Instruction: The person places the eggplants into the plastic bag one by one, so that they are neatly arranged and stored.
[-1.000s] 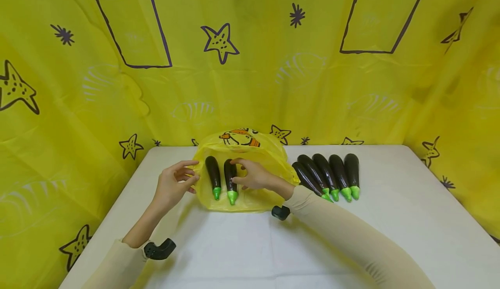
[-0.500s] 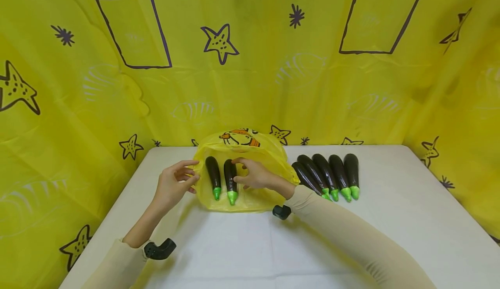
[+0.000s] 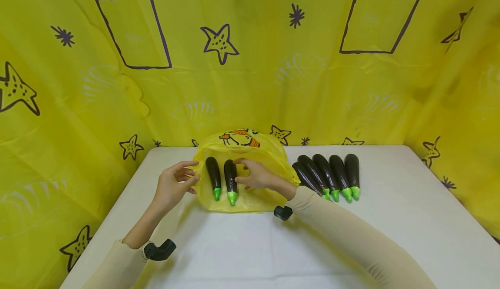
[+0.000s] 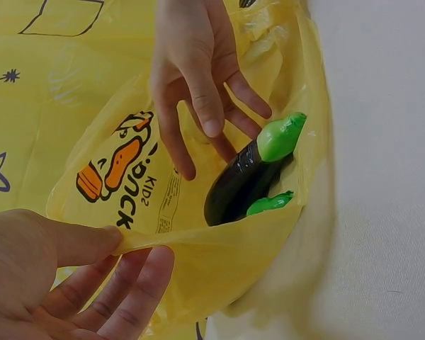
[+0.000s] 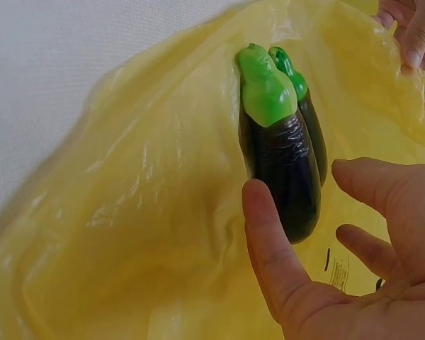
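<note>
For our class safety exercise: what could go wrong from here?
The left hand pinches the thin yellow bag by its rim; letting go might make the opening sag. The two eggplants inside lie with green ends near that opening, so they could slide out. The right sleeve appears close to the loose row of eggplants and may nudge them.

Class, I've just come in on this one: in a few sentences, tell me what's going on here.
A person's left hand pinches the edge of a yellow plastic bag, which lies with its mouth open on a white table. Two eggplants lie side by side inside the bag. The right hand is at the bag's mouth, fingers spread beside one of them, not gripping it. Five more eggplants lie in a row on the table, to the right of the bag.
</note>
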A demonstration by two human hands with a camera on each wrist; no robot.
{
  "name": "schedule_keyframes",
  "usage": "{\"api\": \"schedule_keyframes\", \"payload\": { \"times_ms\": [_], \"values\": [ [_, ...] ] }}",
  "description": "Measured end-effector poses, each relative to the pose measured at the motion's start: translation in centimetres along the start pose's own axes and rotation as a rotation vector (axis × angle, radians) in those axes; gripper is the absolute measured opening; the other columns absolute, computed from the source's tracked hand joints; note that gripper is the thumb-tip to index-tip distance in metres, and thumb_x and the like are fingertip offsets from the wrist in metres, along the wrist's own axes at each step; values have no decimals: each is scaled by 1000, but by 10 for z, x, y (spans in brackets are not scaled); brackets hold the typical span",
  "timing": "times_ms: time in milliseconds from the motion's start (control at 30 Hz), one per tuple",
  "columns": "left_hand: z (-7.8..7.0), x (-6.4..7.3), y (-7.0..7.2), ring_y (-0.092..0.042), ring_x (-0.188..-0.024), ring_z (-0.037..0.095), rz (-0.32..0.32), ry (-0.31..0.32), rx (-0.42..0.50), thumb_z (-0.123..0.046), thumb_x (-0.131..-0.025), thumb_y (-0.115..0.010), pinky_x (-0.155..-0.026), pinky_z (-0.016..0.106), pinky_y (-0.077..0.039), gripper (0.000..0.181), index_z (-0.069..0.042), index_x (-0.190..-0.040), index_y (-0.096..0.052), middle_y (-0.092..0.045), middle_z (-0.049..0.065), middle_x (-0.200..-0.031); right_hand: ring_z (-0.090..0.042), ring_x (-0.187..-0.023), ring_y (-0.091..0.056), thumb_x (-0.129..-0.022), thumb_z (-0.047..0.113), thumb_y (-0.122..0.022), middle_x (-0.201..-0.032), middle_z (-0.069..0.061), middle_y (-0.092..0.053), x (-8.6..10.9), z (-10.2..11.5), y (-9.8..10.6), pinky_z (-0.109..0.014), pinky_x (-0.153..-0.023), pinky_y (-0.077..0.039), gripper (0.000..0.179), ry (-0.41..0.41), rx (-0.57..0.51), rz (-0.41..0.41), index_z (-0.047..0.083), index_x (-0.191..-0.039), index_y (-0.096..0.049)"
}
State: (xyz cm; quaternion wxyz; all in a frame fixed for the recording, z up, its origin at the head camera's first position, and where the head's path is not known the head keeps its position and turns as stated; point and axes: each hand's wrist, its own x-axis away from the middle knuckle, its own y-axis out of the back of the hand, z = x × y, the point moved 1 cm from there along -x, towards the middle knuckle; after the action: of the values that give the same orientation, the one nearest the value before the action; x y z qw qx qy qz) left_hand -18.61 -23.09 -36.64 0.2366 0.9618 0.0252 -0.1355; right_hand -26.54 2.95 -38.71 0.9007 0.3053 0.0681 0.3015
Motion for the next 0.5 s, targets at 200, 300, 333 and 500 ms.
{"api": "schedule_keyframes", "payload": {
  "times_ms": [200,300,333,500],
  "values": [
    [0,0,0,-72,-77,24,0,3,3,5,-91,-74,-62,46,-65,40,-1,-130,-67,-71,21,-97,-22,-71,-73,-101,18,-68,-151,-28,-43,0,-1,2,-31,-73,-63,61,4,15,0,13,-156,-43],
    [0,0,0,-72,-78,26,-1,2,4,5,-91,-74,-62,45,-65,40,-1,-130,-67,-71,21,-98,-21,-70,-73,-101,19,-68,-152,-28,-43,1,-1,3,-32,-76,-63,61,7,23,-1,13,-156,-42],
    [0,0,0,-72,-78,26,0,2,5,4,-91,-74,-62,45,-65,40,-1,-130,-66,-71,21,-98,-21,-70,-73,-101,20,-68,-152,-28,-43,1,-2,3,-33,-78,-63,61,7,25,-1,13,-156,-42],
    [0,0,-1,-72,-78,27,0,3,7,5,-91,-74,-62,45,-65,40,0,-130,-66,-71,21,-98,-21,-71,-73,-101,21,-67,-154,-26,-42,1,-3,3,-39,-88,-62,62,8,36,2,14,-157,-41]
  ]
}}
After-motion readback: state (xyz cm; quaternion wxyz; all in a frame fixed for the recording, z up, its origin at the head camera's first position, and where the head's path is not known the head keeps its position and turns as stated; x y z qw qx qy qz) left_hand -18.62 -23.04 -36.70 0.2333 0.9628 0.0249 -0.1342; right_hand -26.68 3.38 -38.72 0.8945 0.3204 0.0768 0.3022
